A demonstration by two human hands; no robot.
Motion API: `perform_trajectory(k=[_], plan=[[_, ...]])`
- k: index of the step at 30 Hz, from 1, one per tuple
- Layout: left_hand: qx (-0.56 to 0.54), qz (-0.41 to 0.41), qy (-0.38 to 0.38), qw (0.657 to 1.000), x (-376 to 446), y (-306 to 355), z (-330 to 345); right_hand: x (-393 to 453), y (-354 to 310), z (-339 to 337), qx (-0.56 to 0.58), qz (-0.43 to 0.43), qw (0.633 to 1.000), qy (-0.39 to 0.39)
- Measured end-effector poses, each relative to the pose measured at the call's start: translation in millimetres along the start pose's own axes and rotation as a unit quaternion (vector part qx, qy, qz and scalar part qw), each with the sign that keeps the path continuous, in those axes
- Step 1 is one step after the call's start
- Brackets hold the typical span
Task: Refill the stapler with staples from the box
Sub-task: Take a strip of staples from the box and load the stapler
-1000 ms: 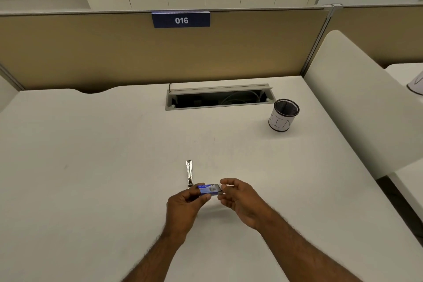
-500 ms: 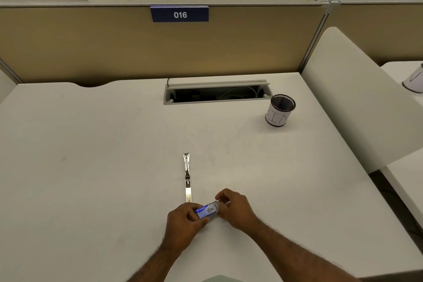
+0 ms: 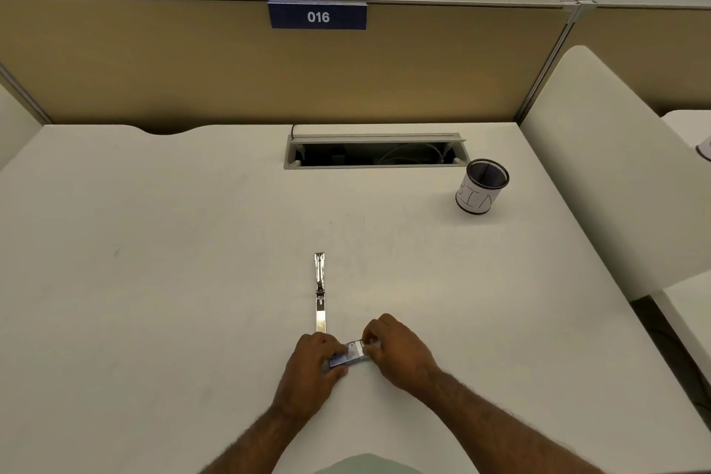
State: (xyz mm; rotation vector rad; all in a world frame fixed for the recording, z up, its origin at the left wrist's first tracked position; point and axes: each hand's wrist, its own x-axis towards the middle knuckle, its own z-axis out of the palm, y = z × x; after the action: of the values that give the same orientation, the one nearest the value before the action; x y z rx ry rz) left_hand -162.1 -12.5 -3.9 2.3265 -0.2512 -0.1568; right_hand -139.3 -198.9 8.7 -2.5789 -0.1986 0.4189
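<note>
Lowered toward the desk (image 3: 154, 281), both hands (image 3: 315, 362) pinch the box (image 3: 352, 354).

Desk (image 3: 154, 281) surface was mostly bare: wide open room left of centre and across the near right side. Only obstacles on it: the opened-out stapler (image 3: 319, 292), lying flat in a thin line at centre, its near end just beside the left hand (image 3: 311, 366); the mesh pen cup (image 3: 481, 187) standing upright far right, well apart from both hands. Both hands were clamped on the staple box (image 3: 351, 353), right hand (image 3: 396, 350) at its right end, so the near centre was occupied. Open cable tray (image 3: 375, 151) was a recess at the back. Partition (image 3: 192, 62) walled off the far edge; a side panel (image 3: 615, 173) blocked the right.
</note>
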Motion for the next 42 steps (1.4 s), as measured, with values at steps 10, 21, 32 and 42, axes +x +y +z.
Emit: perform_trajectory(k=[10,21,32,42], plan=[[0.009,-0.001,-0.014,1.000,2.3,-1.5,0.4,10.2,-0.7,-13.9,-0.088,-0.042,0.994,-0.042],[0.023,-0.011,-0.026,0.999,2.2,-1.8,4.2,19.5,-5.0,-13.4,-0.119,-0.035,0.988,-0.093],[0.030,0.000,-0.011,0.999,1.8,-0.4,3.3,7.7,-9.6,-10.2,0.031,0.022,0.998,-0.054],[0.040,0.010,-0.015,0.999,2.4,0.9,1.1,6.4,1.0,-20.5,0.139,0.050,0.988,-0.035]])
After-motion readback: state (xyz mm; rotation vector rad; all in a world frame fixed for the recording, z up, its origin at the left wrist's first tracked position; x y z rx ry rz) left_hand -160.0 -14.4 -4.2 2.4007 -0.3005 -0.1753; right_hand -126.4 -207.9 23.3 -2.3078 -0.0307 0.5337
